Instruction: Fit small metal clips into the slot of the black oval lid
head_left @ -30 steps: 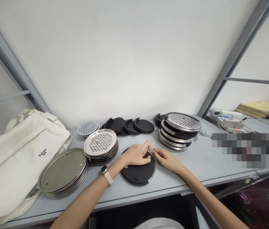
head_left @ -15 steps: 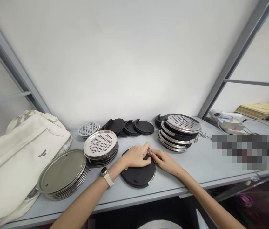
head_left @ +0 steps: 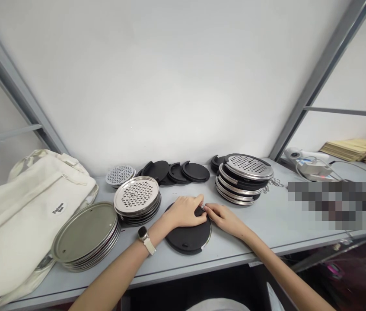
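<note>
A black round disc lies flat on the grey table, with a thin shiny rim showing along its right side. Across its upper part rests my left hand, wearing a watch; the thumb points right and the curled fingers grip near the disc's upper right edge. At that same edge my right hand is closed in a pinch on a small shiny metal piece, mostly hidden by the fingertips. To the left stands a stack of silver perforated grater discs. Behind on the right, graters and black discs form another stack.
Several black discs lie along the wall, beside a small perforated stack. Olive-grey round trays and a cream bag occupy the left. Small metal hooks, cables and yellowish card stacks lie right.
The fingers of my left hand have shifted slightly around the disc's upper right edge. My right hand stays pinched in nearly the same spot.
</note>
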A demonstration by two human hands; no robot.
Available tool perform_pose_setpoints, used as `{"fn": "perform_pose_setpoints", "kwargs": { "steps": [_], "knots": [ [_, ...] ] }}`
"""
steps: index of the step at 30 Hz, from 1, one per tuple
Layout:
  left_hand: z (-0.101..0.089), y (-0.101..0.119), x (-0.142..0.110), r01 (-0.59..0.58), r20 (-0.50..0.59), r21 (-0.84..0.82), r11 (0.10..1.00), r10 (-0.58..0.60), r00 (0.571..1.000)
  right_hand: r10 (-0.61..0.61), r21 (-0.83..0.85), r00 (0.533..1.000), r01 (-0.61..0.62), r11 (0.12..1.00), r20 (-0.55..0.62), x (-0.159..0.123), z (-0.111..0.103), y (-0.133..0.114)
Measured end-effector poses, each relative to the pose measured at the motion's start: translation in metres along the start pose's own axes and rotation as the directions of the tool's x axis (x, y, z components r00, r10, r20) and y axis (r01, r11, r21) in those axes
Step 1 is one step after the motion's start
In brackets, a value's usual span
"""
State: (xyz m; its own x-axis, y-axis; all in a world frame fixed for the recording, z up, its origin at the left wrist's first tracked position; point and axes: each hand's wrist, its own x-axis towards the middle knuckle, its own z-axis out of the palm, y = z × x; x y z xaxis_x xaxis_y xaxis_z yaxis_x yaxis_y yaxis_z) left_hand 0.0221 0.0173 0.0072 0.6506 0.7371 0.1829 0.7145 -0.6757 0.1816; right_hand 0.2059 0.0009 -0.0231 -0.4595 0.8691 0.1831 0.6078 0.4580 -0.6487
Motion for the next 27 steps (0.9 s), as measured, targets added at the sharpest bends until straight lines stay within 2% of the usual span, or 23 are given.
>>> {"fn": "perform_pose_setpoints", "kwargs": {
  "steps": [7, 15, 27],
  "knots": [
    [-0.003, -0.0004, 0.0003, -0.08, 0.025, -0.043, 0.996, 0.081, 0.996, 0.004, 0.007, 1.0, -0.004, 1.0, -0.003, 0.0005, 0.0005, 0.0016],
    [-0.0011, -0.0061, 0.0009, -0.077, 0.033, -0.19, 0.979, 0.085, 0.996, 0.005, -0.012, 1.0, -0.005, 1.0, 0.0, -0.0002, 0.0004, 0.002],
    [-0.0001, -0.0086, 0.0019, -0.065, 0.061, -0.208, 0.976, 0.079, 0.995, 0.001, 0.001, 1.0, -0.001, 1.0, 0.006, -0.0002, 0.0007, 0.0028]
  ]
}}
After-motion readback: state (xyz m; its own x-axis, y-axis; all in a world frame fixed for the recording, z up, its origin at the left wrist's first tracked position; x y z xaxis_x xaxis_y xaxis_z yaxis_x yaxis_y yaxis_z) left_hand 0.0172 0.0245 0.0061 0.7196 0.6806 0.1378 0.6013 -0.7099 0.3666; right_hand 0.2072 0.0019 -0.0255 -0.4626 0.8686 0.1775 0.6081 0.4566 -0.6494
